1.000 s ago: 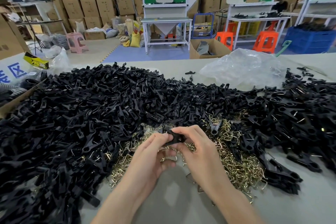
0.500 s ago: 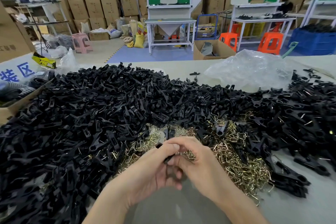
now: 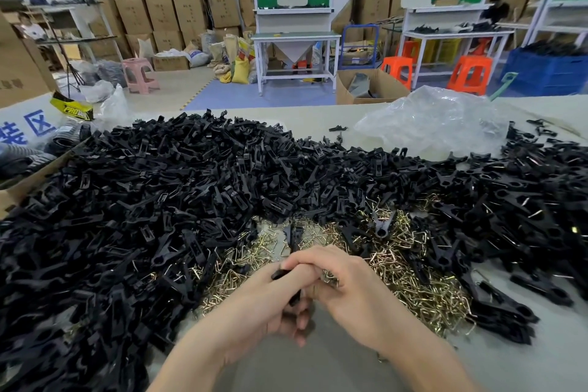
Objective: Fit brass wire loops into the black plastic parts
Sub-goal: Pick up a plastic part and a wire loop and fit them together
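1. The worktop (image 3: 318,369) carries everything. A wide heap of black plastic parts (image 3: 159,200) covers its left and far side, and more of them lie at the right.
2. A crumpled clear plastic bag (image 3: 436,124) lies behind the heap at the right, well apart from the hands.
3. The pile of brass wire loops (image 3: 413,280) lies in the middle between the black heaps, just beyond the hands and to their right.
4. The left hand (image 3: 264,305) and the right hand (image 3: 346,289) meet over bare worktop near this pile. The fingers of both are curled and clench 1 black part (image 3: 279,274), which shows only as 2 dark bits between them.
5. I judge that the step in hand is pressing 1 loop into this part. The loop itself is hidden, so I cannot tell if it is seated.
6. The next move probably calls for a firm squeeze until the wire sits, then putting the part aside and taking 1 new part and 1 new loop.
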Demonstrator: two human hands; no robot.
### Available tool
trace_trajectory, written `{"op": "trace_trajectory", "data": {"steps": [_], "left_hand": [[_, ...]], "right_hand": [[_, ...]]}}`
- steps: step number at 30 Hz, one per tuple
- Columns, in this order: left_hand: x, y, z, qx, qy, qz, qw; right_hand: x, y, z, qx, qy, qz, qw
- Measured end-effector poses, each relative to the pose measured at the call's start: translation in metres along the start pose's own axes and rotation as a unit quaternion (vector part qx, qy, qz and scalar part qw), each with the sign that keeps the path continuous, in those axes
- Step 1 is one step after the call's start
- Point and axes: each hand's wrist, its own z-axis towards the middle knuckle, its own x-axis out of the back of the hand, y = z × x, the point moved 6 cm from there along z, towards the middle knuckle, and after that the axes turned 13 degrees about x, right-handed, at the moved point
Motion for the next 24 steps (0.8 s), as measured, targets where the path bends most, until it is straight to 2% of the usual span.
{"op": "trace_trajectory", "data": {"steps": [4, 7, 11, 13, 21, 24], "left_hand": [[-0.001, 0.000, -0.001, 0.006, 0.010, 0.049, 0.999], [-0.002, 0.002, 0.000, -0.019, 0.035, 0.084, 0.996], [0.006, 0.004, 0.002, -0.052, 0.095, 0.151, 0.983], [0.009, 0.005, 0.003, -0.057, 0.109, 0.154, 0.980], [0.013, 0.005, 0.003, -0.074, 0.130, 0.145, 0.978], [0.012, 0.005, 0.004, -0.079, 0.115, 0.128, 0.982]], "right_hand": [[0.001, -0.006, 0.000, 0.021, 0.011, 0.046, 0.999], [0.004, -0.005, 0.000, 0.023, 0.018, 0.047, 0.998], [0.001, 0.000, 0.000, -0.004, 0.017, 0.075, 0.997], [-0.001, 0.002, -0.001, -0.017, 0.022, 0.110, 0.994], [0.002, 0.001, -0.001, -0.017, 0.032, 0.106, 0.994], [0.002, 0.000, -0.001, -0.016, 0.021, 0.094, 0.995]]}}
